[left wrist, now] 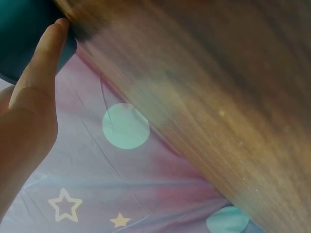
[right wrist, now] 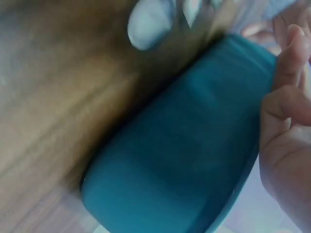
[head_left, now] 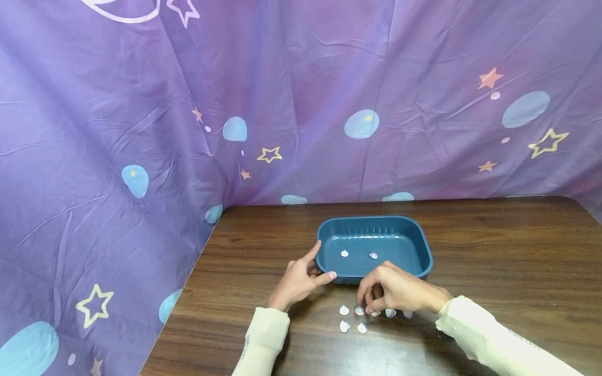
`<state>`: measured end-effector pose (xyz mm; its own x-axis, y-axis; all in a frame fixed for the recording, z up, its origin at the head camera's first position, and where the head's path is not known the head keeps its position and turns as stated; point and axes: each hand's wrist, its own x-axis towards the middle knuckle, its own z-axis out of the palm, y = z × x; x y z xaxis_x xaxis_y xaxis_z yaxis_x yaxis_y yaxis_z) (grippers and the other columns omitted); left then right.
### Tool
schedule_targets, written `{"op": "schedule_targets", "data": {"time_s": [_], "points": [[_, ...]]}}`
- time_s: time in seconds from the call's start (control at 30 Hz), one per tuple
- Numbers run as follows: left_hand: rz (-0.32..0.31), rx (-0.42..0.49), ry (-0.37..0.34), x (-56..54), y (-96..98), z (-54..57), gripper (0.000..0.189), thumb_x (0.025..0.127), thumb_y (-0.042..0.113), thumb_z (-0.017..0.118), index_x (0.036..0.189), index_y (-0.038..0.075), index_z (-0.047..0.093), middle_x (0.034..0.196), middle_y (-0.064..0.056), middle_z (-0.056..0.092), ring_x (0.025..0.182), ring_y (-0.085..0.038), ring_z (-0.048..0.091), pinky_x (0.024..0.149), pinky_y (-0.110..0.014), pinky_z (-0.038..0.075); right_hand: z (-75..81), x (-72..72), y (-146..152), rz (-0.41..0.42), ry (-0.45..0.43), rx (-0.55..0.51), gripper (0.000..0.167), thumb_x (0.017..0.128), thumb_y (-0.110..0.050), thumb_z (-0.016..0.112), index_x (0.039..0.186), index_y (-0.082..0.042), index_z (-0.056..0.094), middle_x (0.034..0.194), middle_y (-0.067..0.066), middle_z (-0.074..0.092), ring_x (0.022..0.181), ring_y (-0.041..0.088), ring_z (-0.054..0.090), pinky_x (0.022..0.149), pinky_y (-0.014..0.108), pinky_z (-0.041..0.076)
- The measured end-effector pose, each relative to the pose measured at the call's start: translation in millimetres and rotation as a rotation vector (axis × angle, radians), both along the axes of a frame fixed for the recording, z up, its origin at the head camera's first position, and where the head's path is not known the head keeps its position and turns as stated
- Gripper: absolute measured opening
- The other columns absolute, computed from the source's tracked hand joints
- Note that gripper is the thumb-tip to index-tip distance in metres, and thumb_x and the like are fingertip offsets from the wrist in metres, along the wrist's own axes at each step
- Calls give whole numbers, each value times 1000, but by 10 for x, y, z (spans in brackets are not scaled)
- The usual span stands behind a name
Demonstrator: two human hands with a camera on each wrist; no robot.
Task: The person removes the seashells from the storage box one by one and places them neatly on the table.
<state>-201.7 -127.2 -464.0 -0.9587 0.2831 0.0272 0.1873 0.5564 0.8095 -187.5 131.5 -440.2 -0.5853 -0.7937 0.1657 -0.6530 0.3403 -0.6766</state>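
A blue plastic tub (head_left: 409, 250) stands on the table with two small whitish shells inside, one of them a left shell (head_left: 345, 254). My left hand (head_left: 298, 282) rests at the tub's near left corner, thumb on the front rim and index finger along the left side. Just in front of the tub, my right hand (head_left: 395, 288) hovers low with bent fingers; its fingertips are at a shell (head_left: 359, 310) in the row on the table, and no lifted shell shows between them. Other shells lie around it, such as a near shell (head_left: 345, 326); the hand partly covers some.
The brown wooden table (head_left: 508, 261) extends to both sides of the tub. Behind and to the left hangs a purple curtain (head_left: 301, 104) with stars and blue ovals, meeting the table's back and left edges.
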Motion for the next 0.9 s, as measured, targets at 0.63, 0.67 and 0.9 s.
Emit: {"op": "schedule_targets", "data": {"time_s": [0.63,0.67,0.9], "points": [[-7,-12,16,-15,0,-6,90,87,38,78,159,15,28,130,-25,66,115,-30,71,102,-39,58,282,-374,161,-105,-98,-154,10,83,-11,81,92,-12,76,74,1,74,58,7,65,48,28,58],[-6,-12,16,-15,1,-6,90,87,38,78,159,15,28,129,-25,66,115,-30,71,101,-39,58,299,-393,165,-119,-95,-151,10,83,-12,81,91,-14,76,75,1,75,58,9,65,48,29,58],[-10,8,18,-15,-4,-8,90,87,36,78,159,13,29,128,-26,66,115,-30,71,100,-38,58,407,-572,181,-179,-105,-122,10,84,-12,81,92,-12,76,78,5,76,62,10,67,51,34,60]]}}
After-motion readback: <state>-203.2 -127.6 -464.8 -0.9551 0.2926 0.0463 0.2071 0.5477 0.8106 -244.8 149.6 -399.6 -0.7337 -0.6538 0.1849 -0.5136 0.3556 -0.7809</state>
